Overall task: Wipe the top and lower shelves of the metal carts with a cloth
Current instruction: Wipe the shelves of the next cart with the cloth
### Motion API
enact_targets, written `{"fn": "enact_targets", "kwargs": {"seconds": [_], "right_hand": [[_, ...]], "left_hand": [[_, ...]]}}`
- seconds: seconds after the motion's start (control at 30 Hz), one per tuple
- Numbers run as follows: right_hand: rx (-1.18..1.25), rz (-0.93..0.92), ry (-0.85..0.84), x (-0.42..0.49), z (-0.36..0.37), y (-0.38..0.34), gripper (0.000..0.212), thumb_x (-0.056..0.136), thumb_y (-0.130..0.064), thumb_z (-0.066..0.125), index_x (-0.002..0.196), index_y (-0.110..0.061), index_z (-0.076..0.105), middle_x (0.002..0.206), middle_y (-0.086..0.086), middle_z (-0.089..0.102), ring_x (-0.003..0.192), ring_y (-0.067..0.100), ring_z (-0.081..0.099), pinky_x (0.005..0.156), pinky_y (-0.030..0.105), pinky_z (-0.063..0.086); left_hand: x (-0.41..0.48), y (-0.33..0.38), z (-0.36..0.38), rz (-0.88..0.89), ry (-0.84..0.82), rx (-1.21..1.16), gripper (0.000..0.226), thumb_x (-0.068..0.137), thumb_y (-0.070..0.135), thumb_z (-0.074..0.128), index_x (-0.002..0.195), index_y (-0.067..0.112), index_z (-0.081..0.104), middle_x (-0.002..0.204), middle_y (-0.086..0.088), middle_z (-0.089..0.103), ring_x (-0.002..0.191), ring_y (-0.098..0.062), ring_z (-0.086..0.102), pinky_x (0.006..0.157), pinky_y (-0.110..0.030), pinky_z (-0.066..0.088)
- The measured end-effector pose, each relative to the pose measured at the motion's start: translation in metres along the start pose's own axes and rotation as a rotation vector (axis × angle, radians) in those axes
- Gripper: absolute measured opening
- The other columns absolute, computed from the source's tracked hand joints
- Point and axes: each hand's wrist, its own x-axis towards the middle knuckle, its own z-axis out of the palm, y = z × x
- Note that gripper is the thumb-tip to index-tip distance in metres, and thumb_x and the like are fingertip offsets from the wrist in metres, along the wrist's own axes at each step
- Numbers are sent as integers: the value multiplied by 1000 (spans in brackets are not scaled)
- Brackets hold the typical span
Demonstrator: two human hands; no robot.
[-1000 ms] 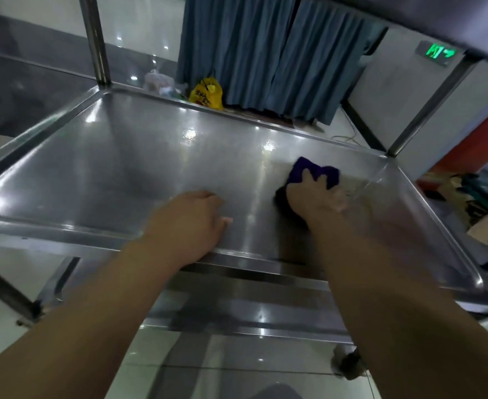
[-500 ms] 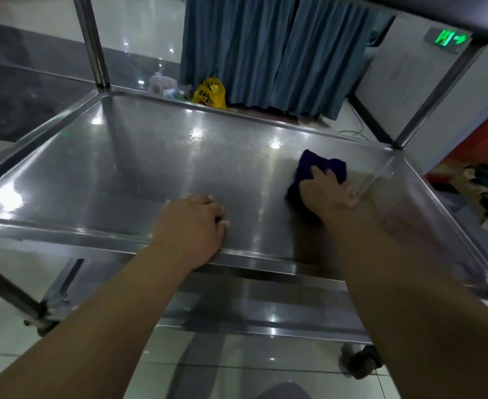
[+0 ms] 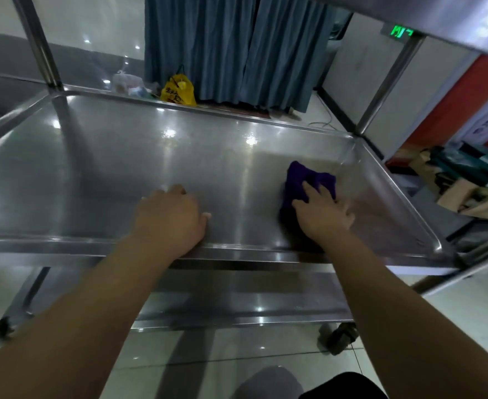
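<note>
Mid-wipe on cart shelf (image 3: 122,168): R hand (image 3: 323,214), grip released w/ fingers flat, presses purple cloth (image 3: 297,180) center-right of frame, L hand (image 3: 171,217) rests empty by front rim; next prob sweep left, keeping pressure.

Your right hand (image 3: 323,214) lies flat on the purple cloth (image 3: 303,180), fingers spread, pressing it onto the steel shelf (image 3: 107,174) near the right rim. Your left hand (image 3: 171,220) rests on the same shelf just inside the front edge, fingers bent, holding nothing. Below, the lower shelf (image 3: 237,306) shows between your forearms, a caster (image 3: 342,336) at its right corner. Beyond the cart, a yellow bag (image 3: 178,92) sits on the floor beside the blue curtain (image 3: 231,47).
</note>
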Motion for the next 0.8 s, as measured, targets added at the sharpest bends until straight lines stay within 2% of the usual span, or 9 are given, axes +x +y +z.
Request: {"fn": "enact_targets", "kwargs": {"seconds": [0.1, 0.2, 0.3, 0.4, 0.47, 0.57, 0.67, 0.73, 0.8], "right_hand": [[-3, -268, 16, -36, 8, -9, 56, 92, -52, 32, 145, -46, 16, 156, -10, 17, 133, 31, 20, 101, 48, 22], [33, -495, -30, -53, -3, 23, 55, 87, -57, 30, 141, -53, 21, 154, -18, 21, 123, 22, 27, 95, 36, 23], [59, -325, -15, -36, -22, 79, 49, 93, -45, 42, 141, -50, 29, 153, -18, 22, 123, 20, 30, 93, 27, 22], [13, 140, 48, -16, -35, 112, 52, 95, -41, 39, 145, -43, 24, 155, -10, 23, 133, 31, 23, 105, 46, 21], [-39, 242, 48, -8, -31, 104, 54, 94, -41, 36, 146, -38, 21, 155, -6, 21, 135, 36, 20, 105, 52, 20], [-32, 34, 38, -14, -18, 76, 55, 92, -44, 38, 145, -42, 21, 156, -8, 18, 134, 33, 18, 103, 50, 19], [14, -298, 1, -27, -16, 89, 54, 90, -48, 36, 142, -50, 24, 154, -14, 22, 124, 23, 25, 91, 35, 21], [92, -335, 3, -25, -28, 119, 51, 88, -47, 41, 138, -52, 31, 151, -18, 27, 119, 20, 32, 84, 25, 19], [107, -218, 71, -14, -38, 153, 48, 92, -36, 48, 138, -47, 37, 151, -12, 31, 124, 22, 36, 90, 23, 22]], "left_hand": [[6, 28, 1, 118, 46, -144, 30, 93, 30, 44, 98, 9, 64, 111, -10, 55, 98, -33, 55, 84, -41, 47], [12, 53, 4, 171, 17, -247, 23, 93, 21, 44, 91, 9, 63, 105, -10, 55, 91, -31, 56, 80, -38, 47], [20, 66, 13, 182, -25, -220, 22, 93, 25, 44, 93, 11, 61, 109, -9, 55, 96, -32, 56, 82, -36, 46], [22, 80, 19, 182, -58, -185, 31, 93, 37, 44, 114, 20, 59, 126, -2, 53, 110, -31, 54, 91, -40, 46], [23, 93, 21, 186, -75, -154, 34, 92, 43, 43, 119, 28, 56, 131, 2, 52, 115, -32, 52, 95, -47, 43], [24, 109, 25, 127, -130, -31, 35, 92, 50, 38, 120, 35, 53, 133, 6, 47, 116, -37, 45, 97, -59, 33], [28, 116, 28, 44, -167, -6, 37, 91, 53, 38, 120, 36, 54, 129, 4, 43, 114, -37, 43, 94, -61, 29], [31, 118, 28, 8, -172, -36, 36, 90, 53, 39, 116, 36, 57, 126, 4, 43, 113, -37, 44, 95, -62, 28], [31, 119, 29, -1, -163, -15, 37, 90, 55, 38, 115, 36, 57, 125, 4, 43, 113, -36, 45, 94, -61, 28]]}}
